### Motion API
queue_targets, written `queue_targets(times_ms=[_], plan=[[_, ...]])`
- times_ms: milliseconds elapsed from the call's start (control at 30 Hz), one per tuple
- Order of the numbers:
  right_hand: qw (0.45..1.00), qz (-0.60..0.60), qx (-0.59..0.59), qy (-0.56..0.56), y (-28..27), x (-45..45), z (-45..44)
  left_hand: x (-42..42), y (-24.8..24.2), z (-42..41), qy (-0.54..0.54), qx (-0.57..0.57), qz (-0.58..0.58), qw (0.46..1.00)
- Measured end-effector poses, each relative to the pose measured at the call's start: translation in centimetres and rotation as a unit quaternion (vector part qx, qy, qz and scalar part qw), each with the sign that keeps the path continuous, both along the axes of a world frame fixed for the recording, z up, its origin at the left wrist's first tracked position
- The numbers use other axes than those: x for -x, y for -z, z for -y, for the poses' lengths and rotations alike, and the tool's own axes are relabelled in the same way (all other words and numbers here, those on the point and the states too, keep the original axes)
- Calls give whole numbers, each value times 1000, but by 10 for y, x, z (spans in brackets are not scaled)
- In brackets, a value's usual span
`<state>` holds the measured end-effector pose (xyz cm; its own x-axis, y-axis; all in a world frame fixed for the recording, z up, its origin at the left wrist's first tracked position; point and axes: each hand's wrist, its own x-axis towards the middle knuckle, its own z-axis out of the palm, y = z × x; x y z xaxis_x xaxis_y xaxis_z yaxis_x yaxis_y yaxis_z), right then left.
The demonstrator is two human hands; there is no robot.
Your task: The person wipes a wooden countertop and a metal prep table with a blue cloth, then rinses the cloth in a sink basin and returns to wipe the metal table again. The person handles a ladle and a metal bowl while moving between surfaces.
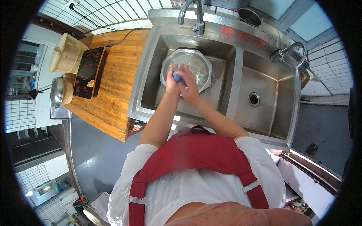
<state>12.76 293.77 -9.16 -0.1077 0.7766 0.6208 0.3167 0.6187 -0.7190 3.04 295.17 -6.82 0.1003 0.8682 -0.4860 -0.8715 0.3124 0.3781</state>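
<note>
Over a bowl [208,76] in the left sink basin, my two hands press a small blue item [177,75] between them. It looks soft, like a cloth or sponge, but much of it is covered. My left hand [172,83] lies palm up beneath it, fingers pointing towards the far side of the bowl. Crossing over from the right, my right hand [191,89] rests on top and is blurred by motion. The bowl has a wavy, pale, see-through rim and seems to hold water. It sits on the basin's floor.
A chrome faucet [199,26] rises behind the bowl. Right of the divider [237,84] lies a second basin [263,118] with a drain [254,99] and another faucet [301,55]. On the wooden counter [118,84] are an induction cooker [89,70], a wooden bucket [66,53] and a metal pot [58,91].
</note>
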Motion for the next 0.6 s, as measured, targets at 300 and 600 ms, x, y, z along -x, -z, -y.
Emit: queue_targets(times_ms=[300, 600], plan=[[941, -25, 338, -4, -9, -21, -66, -21, 34, 15, 15, -44, -6, 999], [995, 61, 34, -72, -31, 15, 20, 14, 47, 7, -12, -91, -89, 992]])
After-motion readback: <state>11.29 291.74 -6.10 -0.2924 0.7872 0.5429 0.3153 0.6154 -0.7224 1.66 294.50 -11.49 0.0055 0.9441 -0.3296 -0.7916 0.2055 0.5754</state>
